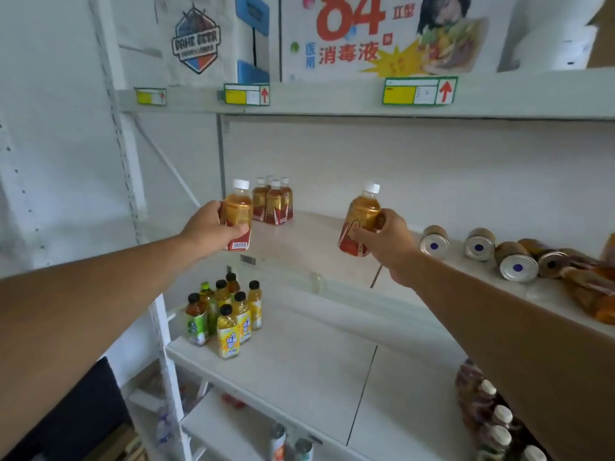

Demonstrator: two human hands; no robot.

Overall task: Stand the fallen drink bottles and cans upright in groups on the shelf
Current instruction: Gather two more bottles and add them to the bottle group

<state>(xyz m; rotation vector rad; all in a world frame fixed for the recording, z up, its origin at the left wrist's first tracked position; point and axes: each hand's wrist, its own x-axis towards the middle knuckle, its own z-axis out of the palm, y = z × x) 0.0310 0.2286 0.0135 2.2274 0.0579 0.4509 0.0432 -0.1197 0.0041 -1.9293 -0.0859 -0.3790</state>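
Observation:
My left hand (pixel 213 227) grips an upright white-capped tea bottle (pixel 238 207) with a red and gold label, just left of a standing group of several matching bottles (pixel 273 201) at the back left of the middle shelf (pixel 306 247). My right hand (pixel 382 237) grips a second such bottle (pixel 361 214), tilted slightly, above the shelf's middle. Several cans (pixel 479 244) lie on their sides along the right of that shelf, their bottoms facing me. Further right, fallen bottles (pixel 592 294) lie partly out of view.
On the lower shelf (pixel 299 361) stands a group of black-capped juice bottles (pixel 226 314); more white-capped bottles (pixel 492 417) lie at its right under my right arm. The top shelf carries boxes (pixel 366 34) and price tags (pixel 419 91). A white upright post (pixel 166 361) stands at the left.

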